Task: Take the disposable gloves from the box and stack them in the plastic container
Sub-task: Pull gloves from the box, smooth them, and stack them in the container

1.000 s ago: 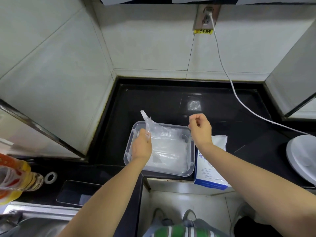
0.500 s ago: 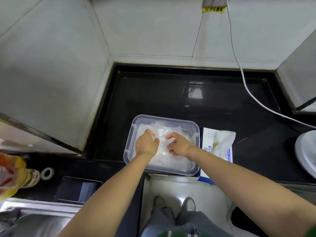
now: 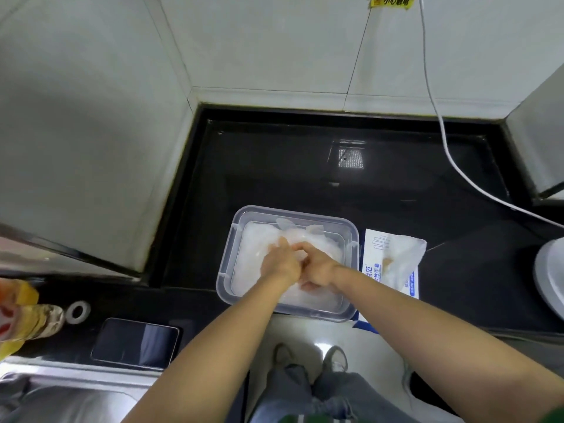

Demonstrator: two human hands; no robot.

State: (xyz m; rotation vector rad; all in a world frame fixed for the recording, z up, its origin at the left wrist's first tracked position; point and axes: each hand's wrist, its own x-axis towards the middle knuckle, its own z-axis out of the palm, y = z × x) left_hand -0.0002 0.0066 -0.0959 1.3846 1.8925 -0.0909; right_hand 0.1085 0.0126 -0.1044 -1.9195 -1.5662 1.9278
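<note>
One wide black surface (image 3: 274, 178) carries everything. The container (image 3: 232, 261) sits at its front edge, and the box (image 3: 370, 254) lies just beside it on the right. The container (clear, lid off) already holds a pile of gloves (image 3: 256, 242) that covers most of its floor, with some film puckering up toward the far wall. The box lies flat, and one loose glove (image 3: 403, 257) bulges from its mouth, not yet pulled free.

Both hands are down inside the container on the pile, touching each other. The left hand (image 3: 279, 265) lies knuckles-up, its fingers (image 3: 282, 244) reaching forward fairly straight and pressing on the film. The right hand (image 3: 317, 268) is half tucked against the left. I cannot tell whether its fingers lie flat on the pile or pinch a fold.

As I read it, the step in hand is flattening a glove onto the stack. The task looks well under way but not finished, since the box still offers more. The next move calls for lifting the right hand clear without dragging film up (it probably clings). That hand then crosses to the box and pinches the loose glove by its free edge, while the left holds the pile down.
</note>
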